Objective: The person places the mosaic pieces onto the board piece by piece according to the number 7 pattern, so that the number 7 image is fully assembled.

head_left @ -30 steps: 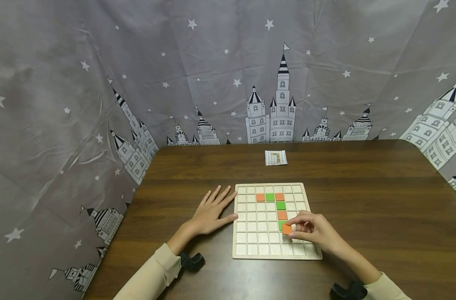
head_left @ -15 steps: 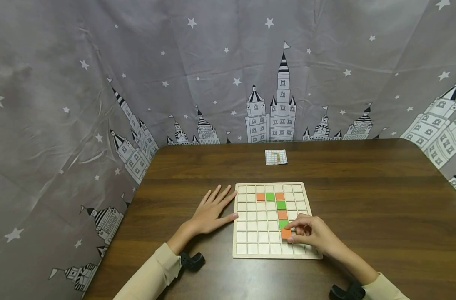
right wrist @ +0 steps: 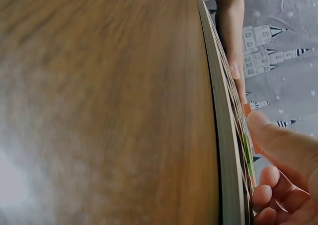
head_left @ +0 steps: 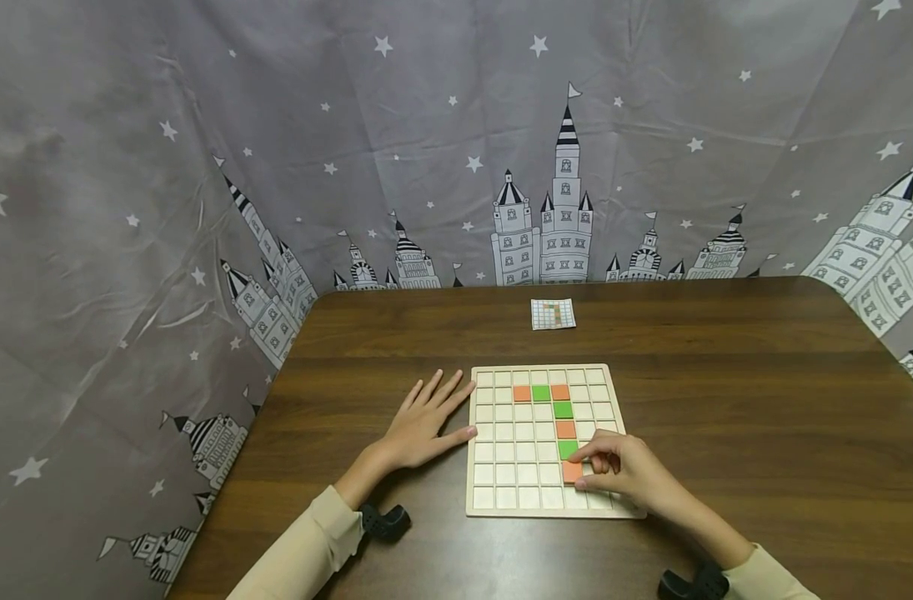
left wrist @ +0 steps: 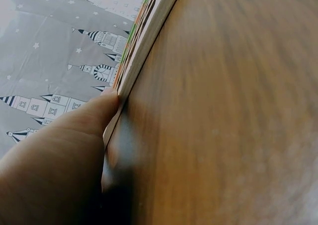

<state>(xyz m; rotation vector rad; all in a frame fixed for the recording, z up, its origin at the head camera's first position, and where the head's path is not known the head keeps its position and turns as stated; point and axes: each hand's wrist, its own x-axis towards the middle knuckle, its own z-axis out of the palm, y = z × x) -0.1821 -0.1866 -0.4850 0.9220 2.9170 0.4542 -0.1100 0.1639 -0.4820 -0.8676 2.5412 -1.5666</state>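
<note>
My right hand (head_left: 623, 468) pinches an orange square tile (head_left: 571, 472) by its edge, between thumb and fingers, at a cell in the lower right part of a pale wooden grid board (head_left: 527, 515). The right wrist view shows this tile standing slightly proud of the board beside the thumb (right wrist: 276, 135). Just above it lies a green tile (head_left: 567, 449), the lowest of an alternating orange and green column that joins a short row near the top. My left hand (head_left: 424, 427) lies flat on the table with fingers spread, fingertip and thumb touching the board's left edge.
Behind the board, a small card (head_left: 553, 314) with a printed grid and coloured squares lies on the brown wooden table (head_left: 741, 375). A grey curtain (head_left: 426, 150) with castles and stars hangs past the table's far edge.
My right hand has moved a little toward the front of the board with the orange tile, uncovering more of the green one. The left hand stays where it was.
</note>
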